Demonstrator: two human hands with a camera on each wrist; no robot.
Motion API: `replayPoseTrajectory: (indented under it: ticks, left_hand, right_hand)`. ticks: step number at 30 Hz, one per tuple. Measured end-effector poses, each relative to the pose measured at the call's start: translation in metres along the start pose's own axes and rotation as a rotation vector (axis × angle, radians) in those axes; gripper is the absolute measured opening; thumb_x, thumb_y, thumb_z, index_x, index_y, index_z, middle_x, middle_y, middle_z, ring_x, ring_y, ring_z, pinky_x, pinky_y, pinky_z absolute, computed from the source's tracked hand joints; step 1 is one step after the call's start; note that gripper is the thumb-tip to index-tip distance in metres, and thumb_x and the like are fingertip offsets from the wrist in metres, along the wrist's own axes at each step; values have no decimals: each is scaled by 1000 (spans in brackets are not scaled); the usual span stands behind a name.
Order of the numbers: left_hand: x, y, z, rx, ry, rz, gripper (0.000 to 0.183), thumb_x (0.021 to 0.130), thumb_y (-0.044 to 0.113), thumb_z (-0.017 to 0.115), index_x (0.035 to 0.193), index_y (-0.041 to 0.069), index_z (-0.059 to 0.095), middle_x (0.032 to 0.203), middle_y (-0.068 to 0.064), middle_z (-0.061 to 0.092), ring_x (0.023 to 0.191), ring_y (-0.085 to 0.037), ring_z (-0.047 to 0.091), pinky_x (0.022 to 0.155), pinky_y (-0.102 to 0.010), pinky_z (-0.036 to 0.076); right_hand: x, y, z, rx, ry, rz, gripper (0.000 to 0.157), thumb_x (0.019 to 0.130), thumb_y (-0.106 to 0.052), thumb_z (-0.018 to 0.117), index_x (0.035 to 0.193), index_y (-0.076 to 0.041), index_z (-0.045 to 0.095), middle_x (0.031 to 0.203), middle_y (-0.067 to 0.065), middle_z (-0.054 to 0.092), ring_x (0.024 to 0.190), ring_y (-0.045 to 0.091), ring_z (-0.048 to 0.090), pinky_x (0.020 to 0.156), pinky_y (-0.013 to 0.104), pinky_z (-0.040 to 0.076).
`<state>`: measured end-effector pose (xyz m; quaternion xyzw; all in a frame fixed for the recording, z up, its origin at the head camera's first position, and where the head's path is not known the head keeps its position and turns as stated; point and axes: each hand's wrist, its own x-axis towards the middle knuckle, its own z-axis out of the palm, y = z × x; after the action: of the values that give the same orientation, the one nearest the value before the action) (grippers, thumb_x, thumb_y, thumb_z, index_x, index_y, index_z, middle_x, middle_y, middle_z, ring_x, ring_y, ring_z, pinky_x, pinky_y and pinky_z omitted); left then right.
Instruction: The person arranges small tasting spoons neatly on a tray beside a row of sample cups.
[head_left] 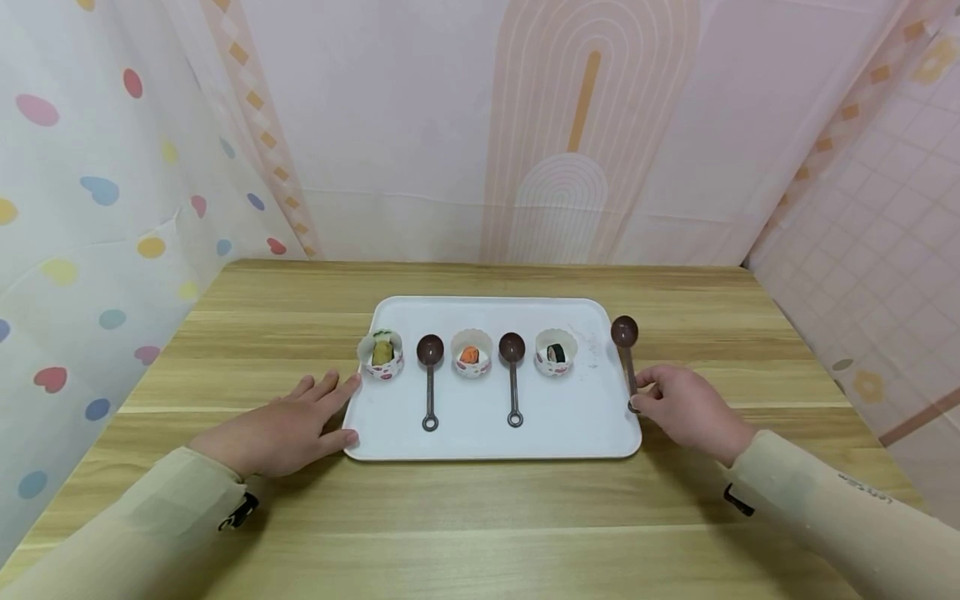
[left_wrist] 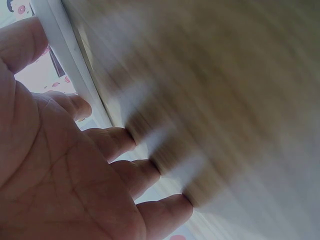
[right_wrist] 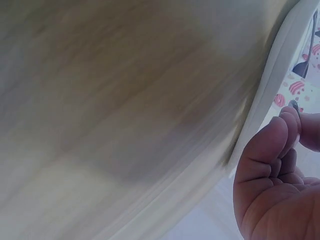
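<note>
My right hand [head_left: 690,412] pinches the handle end of a brown measuring spoon [head_left: 625,333] between thumb and fingers, over the white tray's right edge. In the right wrist view, only a bit of its handle [right_wrist: 294,105] shows at the fingertips. My left hand [head_left: 288,425] lies with fingers spread at the left edge of the white tray [head_left: 472,442]; thumb and index fingertip touch its rim. On the tray, a measuring spoon [head_left: 431,352] and another measuring spoon [head_left: 513,350] lie between three small paper cups, bowls towards the back.
The left paper cup [head_left: 384,373] holds a yellow-green piece, the middle paper cup [head_left: 472,367] an orange-topped piece, the right paper cup [head_left: 555,367] a small sushi roll. A wooden table [head_left: 480,533] lies beneath the tray. Patterned curtains [head_left: 390,125] hang behind and at both sides.
</note>
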<state>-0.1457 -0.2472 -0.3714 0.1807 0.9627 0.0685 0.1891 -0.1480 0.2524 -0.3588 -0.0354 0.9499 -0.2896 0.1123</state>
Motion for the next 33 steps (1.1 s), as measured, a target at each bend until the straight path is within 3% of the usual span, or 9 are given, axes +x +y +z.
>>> replayPoseTrajectory:
  ticks: [12,33]
  left_hand:
    - [-1,1,0,-9,0,0,90,104,67,49,169,11,21,168,-36,23,151,-67,20,113,-79,31]
    - [-2,0,-1,-4,5,7,89,105,64,51,169,9,22,167,-38,23,150,-68,21,114,-78,31]
  right_hand:
    - [1,-7,9,64,-21,-9,25,98,-12,70,118,2,70,80,4,69,66,15,54,54,26,43]
    - [6,-15,22,116,-46,-1,20,96,-8,70,113,3,71,81,5,71,68,15,58,57,28,48]
